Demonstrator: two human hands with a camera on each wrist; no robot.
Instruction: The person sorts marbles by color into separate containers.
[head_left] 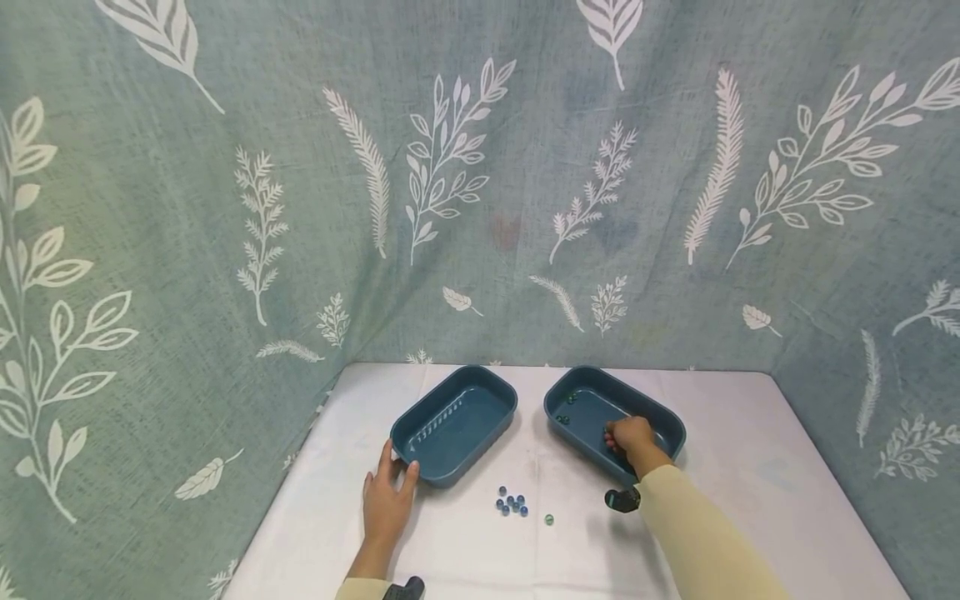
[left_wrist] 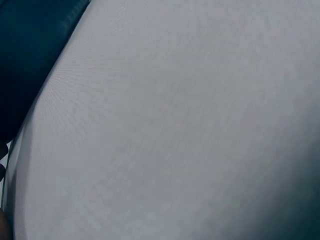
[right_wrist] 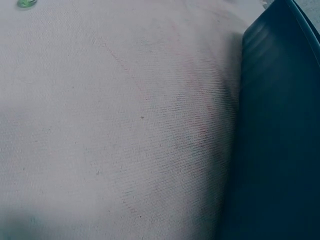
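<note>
My left hand (head_left: 387, 500) rests at the near left corner of the left blue tray (head_left: 450, 477), fingers spread and touching its rim. In the left wrist view, that tray's side (left_wrist: 35, 55) fills the upper left corner, with dark fingertips at the edge. Over the right blue tray (head_left: 671, 408), my right hand (head_left: 633, 437) reaches inside with curled fingers, pinching a small green marble (head_left: 606, 430) mostly hidden by the fingertips. Several green marbles (head_left: 563, 420) lie toward the left end of this tray.
Several blue marbles (head_left: 511, 501) sit in a cluster on the white tablecloth (head_left: 480, 558) between the trays. One green marble (head_left: 549, 519) lies to their right, also at the top of the right wrist view. A leaf-patterned curtain (head_left: 495, 208) surrounds the table.
</note>
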